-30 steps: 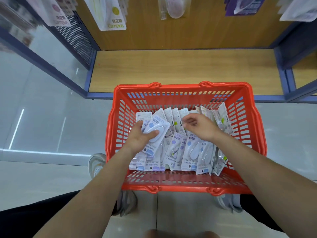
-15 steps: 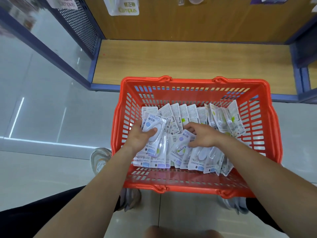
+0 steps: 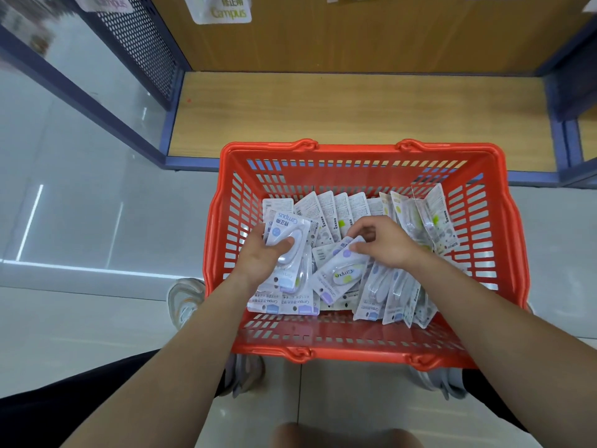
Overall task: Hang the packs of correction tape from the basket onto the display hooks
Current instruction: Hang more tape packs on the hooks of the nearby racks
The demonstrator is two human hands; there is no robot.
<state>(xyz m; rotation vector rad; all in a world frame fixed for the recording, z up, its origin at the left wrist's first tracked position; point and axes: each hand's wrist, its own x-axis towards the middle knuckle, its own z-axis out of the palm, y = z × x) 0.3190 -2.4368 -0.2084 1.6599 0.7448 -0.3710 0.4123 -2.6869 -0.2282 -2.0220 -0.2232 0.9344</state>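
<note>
A red plastic basket stands on the floor in front of me, with several white blister packs of correction tape in it. My left hand grips a small stack of packs, thumb on the top one's blue-labelled blister. My right hand pinches the top corner of another pack with a green-printed dispenser, which lies tilted on the pile. The display hooks are out of view; only the bottom of one hanging pack shows at the top.
A low wooden shelf with blue edging lies just behind the basket, backed by a wooden panel. A perforated blue side panel and a glass pane stand at the left. My shoes flank the basket on the grey tiled floor.
The view has dipped and the basket sits lower and more to the right. My right hand has taken hold of a green-printed pack's corner and pulled it up on the pile. My left hand keeps its stack.
</note>
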